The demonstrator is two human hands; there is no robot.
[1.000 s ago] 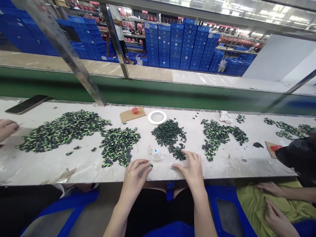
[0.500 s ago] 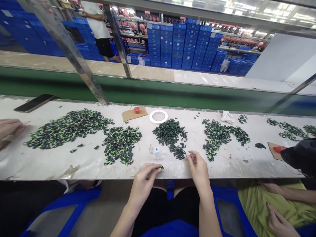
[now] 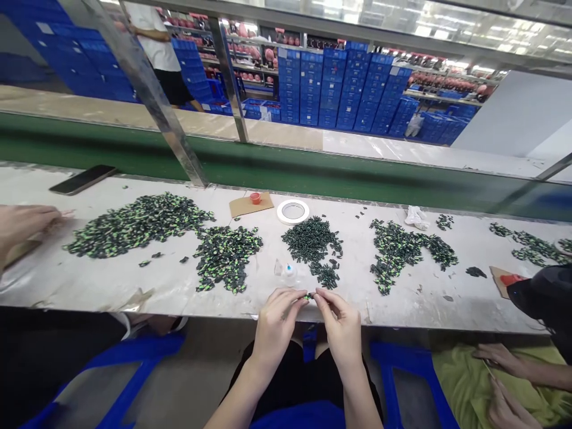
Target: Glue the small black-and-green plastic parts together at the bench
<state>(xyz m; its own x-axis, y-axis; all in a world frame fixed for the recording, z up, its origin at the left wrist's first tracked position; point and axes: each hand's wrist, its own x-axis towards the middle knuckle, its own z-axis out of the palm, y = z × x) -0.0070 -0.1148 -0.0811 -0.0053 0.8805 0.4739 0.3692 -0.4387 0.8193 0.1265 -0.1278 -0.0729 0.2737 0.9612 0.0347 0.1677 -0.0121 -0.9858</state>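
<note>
My left hand (image 3: pixel 277 314) pinches a small black-and-green piece (image 3: pixel 307 296) between thumb and fingertips, just above the table's near edge. Fingertips of my right hand (image 3: pixel 343 322) are closed at the other side of it, on a small dark piece (image 3: pixel 312 295); where one piece ends and the other begins is too small to tell. Behind my hands stands a small white bottle with a blue tip (image 3: pixel 289 270). Past it lies a heap of small dark pegs (image 3: pixel 308 238). Left of that are black-and-green pieces in a heap (image 3: pixel 227 253).
A roll of white tape (image 3: pixel 279 210) and a red cup (image 3: pixel 255 198) on cardboard (image 3: pixel 236 207) lie farther back. A larger heap (image 3: pixel 138 226) and a phone (image 3: pixel 84 180) are at left, another heap (image 3: pixel 393 244) at right. Co-workers' hands show at both sides.
My right hand has moved left from beside the dark pegs to meet my left hand. My left hand has shifted slightly right with its piece. The view has tilted a little.
</note>
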